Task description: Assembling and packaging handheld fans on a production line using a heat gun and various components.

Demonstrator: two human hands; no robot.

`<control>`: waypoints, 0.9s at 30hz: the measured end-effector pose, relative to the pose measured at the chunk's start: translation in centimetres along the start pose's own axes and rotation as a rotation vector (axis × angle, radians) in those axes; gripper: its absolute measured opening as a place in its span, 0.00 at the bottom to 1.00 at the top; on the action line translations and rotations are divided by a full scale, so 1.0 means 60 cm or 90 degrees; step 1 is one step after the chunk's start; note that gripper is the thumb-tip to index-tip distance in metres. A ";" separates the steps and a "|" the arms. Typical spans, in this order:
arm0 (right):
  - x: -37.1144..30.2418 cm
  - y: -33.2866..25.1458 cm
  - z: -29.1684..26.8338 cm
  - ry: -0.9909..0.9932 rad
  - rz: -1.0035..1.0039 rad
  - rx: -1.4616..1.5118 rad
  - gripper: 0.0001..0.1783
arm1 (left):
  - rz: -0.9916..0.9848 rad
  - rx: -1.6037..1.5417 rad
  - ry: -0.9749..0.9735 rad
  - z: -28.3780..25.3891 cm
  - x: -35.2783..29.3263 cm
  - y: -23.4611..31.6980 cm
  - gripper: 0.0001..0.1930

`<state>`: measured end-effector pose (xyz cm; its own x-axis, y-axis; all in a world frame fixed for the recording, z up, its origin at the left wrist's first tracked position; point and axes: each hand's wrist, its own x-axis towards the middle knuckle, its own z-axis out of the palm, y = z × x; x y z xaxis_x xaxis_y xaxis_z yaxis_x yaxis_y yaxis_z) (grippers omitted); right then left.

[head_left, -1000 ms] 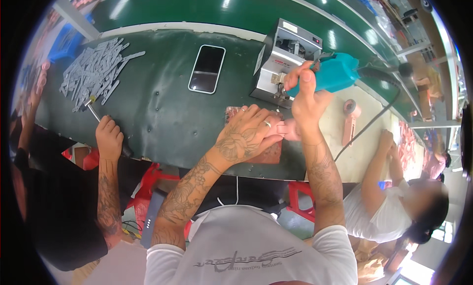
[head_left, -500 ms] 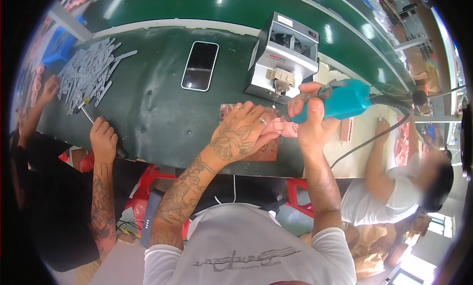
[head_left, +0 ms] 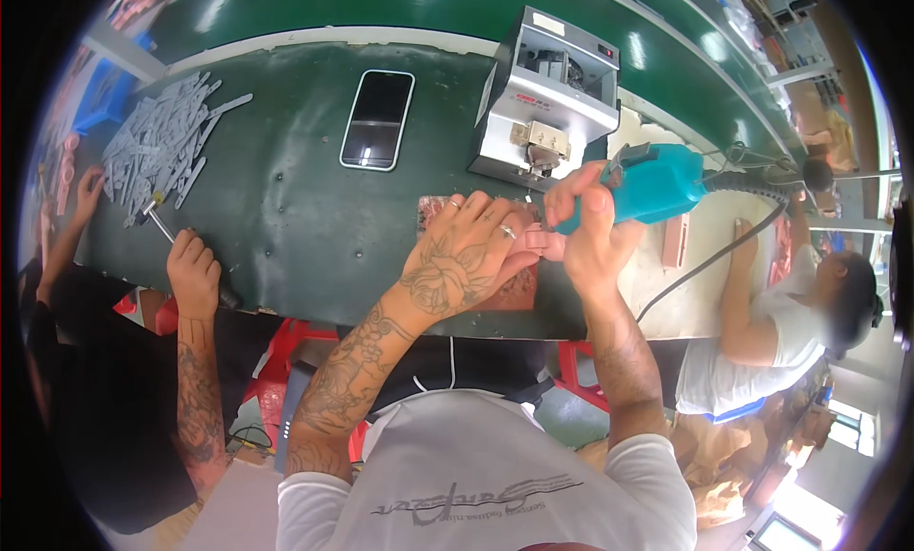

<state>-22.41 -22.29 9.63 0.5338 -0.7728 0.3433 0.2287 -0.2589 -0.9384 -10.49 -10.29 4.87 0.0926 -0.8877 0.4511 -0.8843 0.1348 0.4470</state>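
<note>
My right hand (head_left: pixel 602 235) is wrapped round a teal electric screwdriver (head_left: pixel 657 185), held almost level with its tip toward the left. Its tip is close to a pink plastic part (head_left: pixel 545 245); my fingers hide whether they touch. My left hand (head_left: pixel 466 251) presses that part down from above, fingers closed over it and hiding most of it. Under the part lies a reddish, worn pad (head_left: pixel 509 297) on the dark green table mat. Just beyond my hands stands a grey screw feeder (head_left: pixel 547 99).
A phone (head_left: pixel 378 120) lies left of the feeder. At far left is a heap of grey strips (head_left: pixel 162 137), where a co-worker's hand grips a hammer (head_left: pixel 164 223). Another pink piece (head_left: pixel 676 239) and a black cable (head_left: pixel 709 277) lie to the right, near a second co-worker.
My right hand and the screwdriver have shifted slightly left, closer to my left hand, covering more of the pink part. The view has moved a little, and the co-worker at right has leaned away.
</note>
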 end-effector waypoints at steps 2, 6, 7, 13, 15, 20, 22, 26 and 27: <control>0.000 0.002 -0.001 0.000 0.000 0.003 0.27 | 0.001 0.000 0.010 0.000 0.001 0.001 0.20; 0.001 0.000 0.002 0.003 0.033 -0.008 0.27 | -0.012 -0.021 0.002 -0.007 0.003 0.004 0.20; 0.004 -0.004 0.003 -0.001 0.028 -0.007 0.27 | -0.011 -0.018 0.007 -0.006 0.001 0.003 0.20; 0.049 -0.016 0.007 0.022 -0.088 -0.027 0.20 | -0.048 -0.051 -0.028 -0.013 -0.001 0.006 0.22; 0.069 -0.013 0.020 0.045 -0.105 -0.027 0.19 | -0.039 -0.050 -0.027 -0.017 -0.003 0.005 0.21; 0.089 0.018 0.031 0.010 -0.171 -0.021 0.22 | -0.026 -0.053 -0.018 -0.010 -0.009 0.001 0.21; 0.086 0.027 0.031 0.008 -0.157 -0.022 0.21 | -0.024 -0.051 -0.018 -0.011 -0.009 0.002 0.21; 0.080 0.010 0.032 0.019 -0.083 -0.036 0.20 | -0.028 -0.066 -0.012 -0.011 -0.008 0.004 0.21; 0.076 0.002 0.030 0.024 -0.084 -0.041 0.20 | -0.035 -0.078 -0.014 -0.010 -0.007 0.003 0.21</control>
<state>-18.46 -24.81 11.16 0.4718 -0.7505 0.4628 0.2417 -0.3947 -0.8864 -10.43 -9.60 5.22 0.1285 -0.9048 0.4060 -0.8157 0.1364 0.5621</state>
